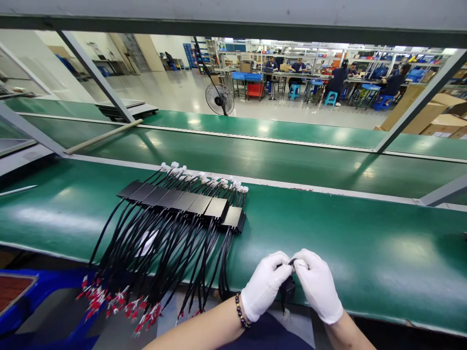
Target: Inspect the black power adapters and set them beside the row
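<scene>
Both of my hands wear white gloves and meet over the front edge of the green bench. My left hand pinches a black cable, and my right hand grips it close beside. Below my fingers hangs a small black box, with a blurred whitish connector under it. To the left lies a row of stacked flat black modules. White plugs stick out from their far side. Black cables run from their near side over the edge, ending in red and white tips.
The green bench has a pale rail along its back and slanted metal posts. A blue stool stands at the lower left. Beyond are a fan, cardboard boxes and several seated people.
</scene>
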A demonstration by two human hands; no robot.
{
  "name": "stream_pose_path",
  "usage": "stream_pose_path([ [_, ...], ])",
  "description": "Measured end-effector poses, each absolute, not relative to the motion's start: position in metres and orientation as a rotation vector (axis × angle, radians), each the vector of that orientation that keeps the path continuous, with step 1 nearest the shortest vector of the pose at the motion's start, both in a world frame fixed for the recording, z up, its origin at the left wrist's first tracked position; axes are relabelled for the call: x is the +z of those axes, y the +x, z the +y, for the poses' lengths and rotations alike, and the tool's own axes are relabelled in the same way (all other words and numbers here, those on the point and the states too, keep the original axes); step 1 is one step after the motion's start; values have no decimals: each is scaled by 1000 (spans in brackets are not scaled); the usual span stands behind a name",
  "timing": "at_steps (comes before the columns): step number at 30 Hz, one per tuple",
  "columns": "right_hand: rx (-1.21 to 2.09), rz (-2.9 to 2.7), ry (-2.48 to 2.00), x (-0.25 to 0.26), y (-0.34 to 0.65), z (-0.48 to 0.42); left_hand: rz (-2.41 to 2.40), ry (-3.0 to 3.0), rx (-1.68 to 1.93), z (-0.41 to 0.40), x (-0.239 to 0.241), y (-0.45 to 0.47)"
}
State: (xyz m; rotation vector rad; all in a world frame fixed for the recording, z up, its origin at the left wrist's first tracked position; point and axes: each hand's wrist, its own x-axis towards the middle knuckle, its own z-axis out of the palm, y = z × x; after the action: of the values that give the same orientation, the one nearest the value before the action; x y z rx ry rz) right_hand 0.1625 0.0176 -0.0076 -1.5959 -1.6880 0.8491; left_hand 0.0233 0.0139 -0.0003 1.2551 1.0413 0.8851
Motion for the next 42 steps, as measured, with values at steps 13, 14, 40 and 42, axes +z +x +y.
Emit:
stream_pose_path([
  [13, 887, -1666, -1602, -4, 164, 16, 1069, 1325, 881, 15, -1, 25],
  [14, 907, -1661, -1600, -4, 164, 16, 1066, 1333, 881, 15, -2, 25],
  [40, 1014, -1628, -1565, -1, 164, 17, 1039, 1308, 851, 17, -4, 23],
  [42, 1002, -1626, -1567, -1, 164, 16, 1050, 1291, 840, 16, -4, 24],
])
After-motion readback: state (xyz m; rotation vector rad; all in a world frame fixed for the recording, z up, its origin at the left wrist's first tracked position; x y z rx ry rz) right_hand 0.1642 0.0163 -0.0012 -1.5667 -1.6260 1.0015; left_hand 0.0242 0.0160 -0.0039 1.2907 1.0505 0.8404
